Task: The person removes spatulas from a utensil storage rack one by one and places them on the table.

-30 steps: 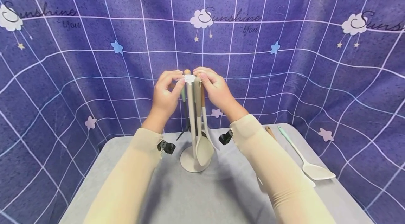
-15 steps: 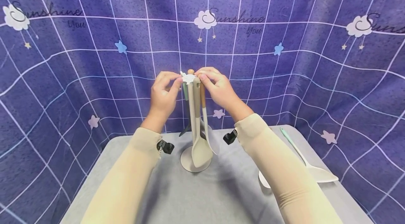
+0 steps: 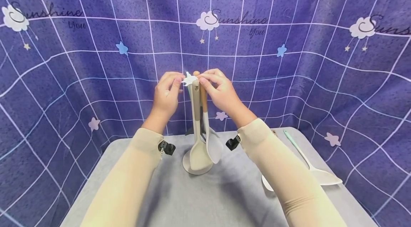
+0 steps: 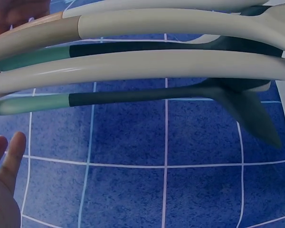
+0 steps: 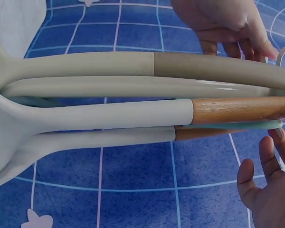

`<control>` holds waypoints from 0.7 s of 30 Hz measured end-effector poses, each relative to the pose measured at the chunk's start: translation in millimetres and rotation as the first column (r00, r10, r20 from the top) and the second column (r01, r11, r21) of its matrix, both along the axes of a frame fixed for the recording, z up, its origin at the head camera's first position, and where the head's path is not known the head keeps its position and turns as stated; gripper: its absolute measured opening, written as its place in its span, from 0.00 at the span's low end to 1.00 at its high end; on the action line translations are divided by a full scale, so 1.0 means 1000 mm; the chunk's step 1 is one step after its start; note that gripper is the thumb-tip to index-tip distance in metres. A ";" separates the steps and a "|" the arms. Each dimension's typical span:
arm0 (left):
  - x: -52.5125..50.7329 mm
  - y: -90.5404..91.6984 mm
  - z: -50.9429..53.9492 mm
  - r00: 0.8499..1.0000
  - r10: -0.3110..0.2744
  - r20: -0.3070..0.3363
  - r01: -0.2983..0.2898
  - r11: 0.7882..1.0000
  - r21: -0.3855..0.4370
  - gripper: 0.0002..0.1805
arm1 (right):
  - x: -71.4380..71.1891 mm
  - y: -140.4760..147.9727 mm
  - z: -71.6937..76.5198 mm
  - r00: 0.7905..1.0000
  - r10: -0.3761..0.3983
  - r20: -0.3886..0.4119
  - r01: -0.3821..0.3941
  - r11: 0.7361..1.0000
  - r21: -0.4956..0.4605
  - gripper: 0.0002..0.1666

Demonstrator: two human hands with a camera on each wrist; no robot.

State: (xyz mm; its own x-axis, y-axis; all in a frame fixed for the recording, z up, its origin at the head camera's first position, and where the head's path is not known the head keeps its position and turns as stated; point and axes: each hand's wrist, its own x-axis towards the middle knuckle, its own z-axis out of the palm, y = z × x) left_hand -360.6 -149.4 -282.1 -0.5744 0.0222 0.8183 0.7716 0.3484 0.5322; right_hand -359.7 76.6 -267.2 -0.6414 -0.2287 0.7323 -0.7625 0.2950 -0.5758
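Observation:
A utensil rack with a white notched top (image 3: 189, 80) and round base (image 3: 186, 164) stands upright on the table. From it hang a beige turner (image 3: 199, 157), a white ladle (image 3: 215, 148) with a wooden handle (image 5: 237, 111), and dark utensils with green handles (image 4: 42, 103). The left hand (image 3: 166, 95) touches the top's left edge with its fingertips; its fingers (image 4: 12, 161) look fairly straight in the left wrist view. On the other side, the right hand (image 3: 223, 91) pinches the wooden handle's upper end between thumb and finger; that contact is partly hidden in the right wrist view.
On the table's right side lie a white turner (image 3: 327, 178) with a green handle and a white rounded utensil (image 3: 267, 185), partly covered by the right sleeve. A wooden handle end shows behind that arm. A purple-blue gridded curtain (image 3: 257, 91) surrounds the grey table (image 3: 199, 202).
The rack's top and hanging utensils have turned; the beige turner shifted left and the white ladle came round to the front right. Both hands stay near the top, with small finger movements.

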 end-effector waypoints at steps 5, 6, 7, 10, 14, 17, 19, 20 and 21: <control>-0.004 -0.001 0.002 0.998 -0.013 0.054 0.013 1.000 -0.005 0.22 | 0.002 -0.002 -0.001 0.999 -0.025 -0.022 0.025 1.000 -0.002 0.16; -0.004 -0.001 0.002 0.998 -0.017 0.061 0.017 1.000 -0.004 0.22 | 0.002 -0.002 -0.001 0.999 -0.030 -0.026 0.030 1.000 -0.001 0.16; -0.005 0.000 0.002 0.997 -0.023 0.068 0.023 1.000 -0.002 0.23 | 0.003 -0.002 -0.001 0.999 -0.034 -0.029 0.034 0.999 0.000 0.16; -0.005 0.001 0.004 0.996 -0.036 0.085 0.036 0.999 0.005 0.23 | 0.004 -0.002 -0.002 0.998 -0.046 -0.037 0.046 0.999 0.003 0.16; -0.005 0.003 0.006 0.992 -0.047 0.113 0.046 0.999 0.012 0.23 | 0.005 -0.002 -0.003 0.997 -0.059 -0.041 0.059 0.998 0.008 0.17; -0.005 0.004 0.007 0.989 -0.055 0.135 0.053 0.998 0.017 0.23 | 0.007 -0.003 -0.003 0.997 -0.065 -0.034 0.065 0.998 0.010 0.17; -0.004 0.004 0.007 0.987 -0.062 0.145 0.060 0.998 0.023 0.23 | 0.008 -0.003 -0.003 0.997 -0.069 -0.026 0.069 0.998 0.011 0.18; -0.005 0.004 0.007 0.987 -0.064 0.148 0.061 0.998 0.025 0.23 | 0.008 -0.003 -0.003 0.997 -0.070 -0.022 0.071 0.997 0.011 0.18; -0.005 0.004 0.007 0.986 -0.067 0.150 0.064 0.998 0.028 0.23 | 0.009 -0.003 -0.003 0.997 -0.072 -0.018 0.073 0.997 0.011 0.18</control>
